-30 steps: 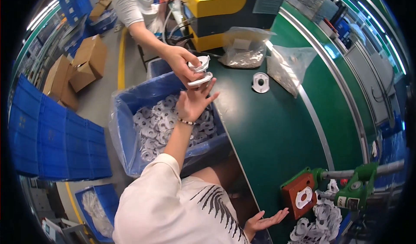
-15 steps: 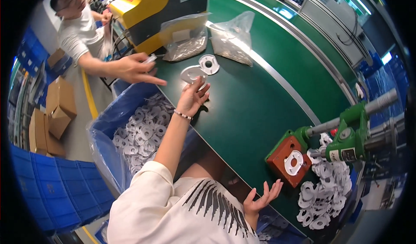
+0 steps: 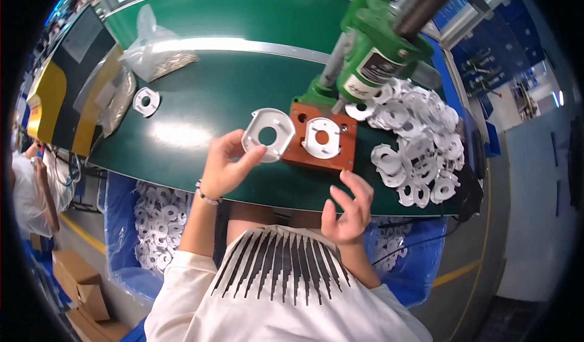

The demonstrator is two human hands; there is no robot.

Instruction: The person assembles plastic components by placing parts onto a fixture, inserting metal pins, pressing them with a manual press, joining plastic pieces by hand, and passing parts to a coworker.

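Between thumb and fingers my left hand grips a white plastic ring, a flat round part with a central hole. It is held up just left of a reddish-brown fixture block. A second white ring-shaped part lies in the block's top. My right hand is below the block at the table's near edge, fingers apart and holding nothing. A green hand press with a metal shaft stands over the back of the block.
Many white parts are heaped right of the press. One more white part lies at the left, near clear bags of small pieces. Blue lined bins of parts stand below the table. A person is at far left.
My view has turned right towards the press. My left hand has carried the white ring from the table's left part to beside the block. The co-worker's reaching hand is no longer near mine.
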